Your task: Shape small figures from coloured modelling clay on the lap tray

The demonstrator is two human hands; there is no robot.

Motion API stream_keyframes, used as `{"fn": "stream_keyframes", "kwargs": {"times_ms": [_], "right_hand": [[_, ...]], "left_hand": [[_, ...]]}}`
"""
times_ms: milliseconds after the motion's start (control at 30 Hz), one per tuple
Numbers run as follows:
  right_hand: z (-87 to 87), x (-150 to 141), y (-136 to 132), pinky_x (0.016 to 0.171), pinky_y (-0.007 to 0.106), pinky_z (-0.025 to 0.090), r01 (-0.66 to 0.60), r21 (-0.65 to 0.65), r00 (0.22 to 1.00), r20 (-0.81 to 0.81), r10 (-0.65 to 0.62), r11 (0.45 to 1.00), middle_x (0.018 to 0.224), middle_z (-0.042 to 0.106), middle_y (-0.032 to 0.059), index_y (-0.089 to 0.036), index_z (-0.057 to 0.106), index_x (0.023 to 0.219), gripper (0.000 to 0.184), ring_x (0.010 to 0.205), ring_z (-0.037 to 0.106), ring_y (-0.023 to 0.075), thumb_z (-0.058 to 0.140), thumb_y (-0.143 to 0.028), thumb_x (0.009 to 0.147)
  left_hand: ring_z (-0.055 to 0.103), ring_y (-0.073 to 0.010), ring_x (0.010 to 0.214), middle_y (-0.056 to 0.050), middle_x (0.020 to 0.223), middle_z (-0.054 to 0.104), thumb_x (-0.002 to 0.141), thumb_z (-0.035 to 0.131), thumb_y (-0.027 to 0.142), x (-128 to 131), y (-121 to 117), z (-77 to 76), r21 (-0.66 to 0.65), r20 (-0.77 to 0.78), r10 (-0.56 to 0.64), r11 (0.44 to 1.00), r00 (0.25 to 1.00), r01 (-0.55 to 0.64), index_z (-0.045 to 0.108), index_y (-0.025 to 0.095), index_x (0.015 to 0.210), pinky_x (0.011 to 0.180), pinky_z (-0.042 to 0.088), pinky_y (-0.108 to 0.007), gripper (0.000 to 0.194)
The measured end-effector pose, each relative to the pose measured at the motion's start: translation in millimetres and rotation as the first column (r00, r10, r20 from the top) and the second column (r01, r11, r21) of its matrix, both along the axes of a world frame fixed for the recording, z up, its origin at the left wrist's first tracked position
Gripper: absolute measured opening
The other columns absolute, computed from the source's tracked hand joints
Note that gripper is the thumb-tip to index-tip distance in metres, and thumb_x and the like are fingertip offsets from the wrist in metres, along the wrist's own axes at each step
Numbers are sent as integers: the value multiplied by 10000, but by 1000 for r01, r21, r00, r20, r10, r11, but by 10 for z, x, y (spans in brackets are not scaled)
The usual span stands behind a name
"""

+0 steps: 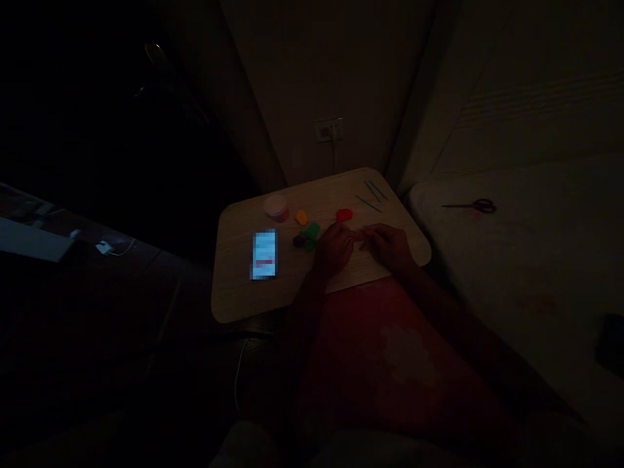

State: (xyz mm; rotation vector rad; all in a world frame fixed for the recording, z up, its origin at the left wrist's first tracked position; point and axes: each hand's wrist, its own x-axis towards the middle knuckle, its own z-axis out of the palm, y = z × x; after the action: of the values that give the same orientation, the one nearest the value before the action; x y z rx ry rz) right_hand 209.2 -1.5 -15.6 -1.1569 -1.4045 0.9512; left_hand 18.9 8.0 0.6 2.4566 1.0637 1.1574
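My left hand (334, 249) and my right hand (390, 246) meet over the front right of a small wooden table (234, 296). Both have bent, closed fingers, and the fingertips come together. Whatever lies between them is too dark and small to name. Just beyond my left hand is a red lump (344, 214), perhaps modelling clay. Close to its left side are a green lump (311, 233) and a dark purple one (299, 241). An orange lump (301, 217) sits farther back.
A lit phone (264, 255) lies on the table's left, with a pale round tub (276, 208) behind it. Several thin dark sticks (374, 194) lie at the back right. Scissors (475, 206) rest on the pale surface to the right. A wall socket (329, 130) holds a plugged cable.
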Motion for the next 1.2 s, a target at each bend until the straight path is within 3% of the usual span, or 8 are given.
{"fn": "stream_keyframes", "kwargs": {"times_ms": [233, 467, 633, 733, 967, 1200], "right_hand": [[72, -9, -37, 622, 296, 548, 113, -14, 990, 88, -112, 993, 698, 768, 64, -193, 671, 709, 269, 629, 718, 207, 743, -436, 798], [32, -10, -12, 500, 264, 451, 166, -9, 983, 86, -164, 986, 548, 674, 22, -218, 550, 616, 295, 520, 636, 182, 772, -369, 738], [14, -17, -2, 474, 247, 425, 148, -58, 989, -15, -149, 987, 578, 667, 9, -217, 549, 660, 278, 493, 593, 152, 728, -395, 777], [24, -4, -3, 473, 250, 410, 148, -56, 989, 3, -148, 987, 563, 643, 2, -203, 600, 667, 262, 486, 564, 142, 712, -395, 807], [44, 23, 9, 747, 338, 553, 163, 112, 974, 138, -178, 980, 828, 779, 68, -188, 779, 811, 201, 786, 717, 228, 664, -351, 839], [0, 0, 9, 743, 348, 583, 172, 111, 979, 92, -183, 979, 888, 798, 91, -184, 794, 869, 222, 805, 735, 236, 687, -374, 829]], "left_hand": [[619, -212, 976, -75, 969, 634, 987, 539, 202, -1, 13, -15, 27, 45, 3, 1000, 999, -4, 652, 181, 952, 904, 522, -357, 120], [624, -212, 977, -74, 983, 636, 985, 541, 199, -2, 10, 5, 12, 9, 12, 1000, 1000, -13, 654, 190, 959, 892, 523, -356, 116], [618, -210, 982, -71, 982, 634, 986, 541, 204, -10, 16, -21, 14, 25, 13, 1000, 1000, -13, 655, 189, 961, 903, 519, -360, 117], [616, -209, 987, -74, 983, 635, 986, 538, 199, -9, 13, -20, 26, 28, 3, 1000, 1000, -3, 654, 185, 963, 901, 516, -353, 118], [623, -214, 977, -76, 974, 635, 997, 532, 235, 5, 2, 10, 6, 42, 20, 1000, 999, -20, 671, 188, 957, 902, 519, -365, 152], [620, -212, 973, -78, 973, 631, 1003, 523, 225, 6, 0, 18, 15, 59, 7, 1000, 998, -8, 669, 182, 957, 892, 522, -358, 159]]}}
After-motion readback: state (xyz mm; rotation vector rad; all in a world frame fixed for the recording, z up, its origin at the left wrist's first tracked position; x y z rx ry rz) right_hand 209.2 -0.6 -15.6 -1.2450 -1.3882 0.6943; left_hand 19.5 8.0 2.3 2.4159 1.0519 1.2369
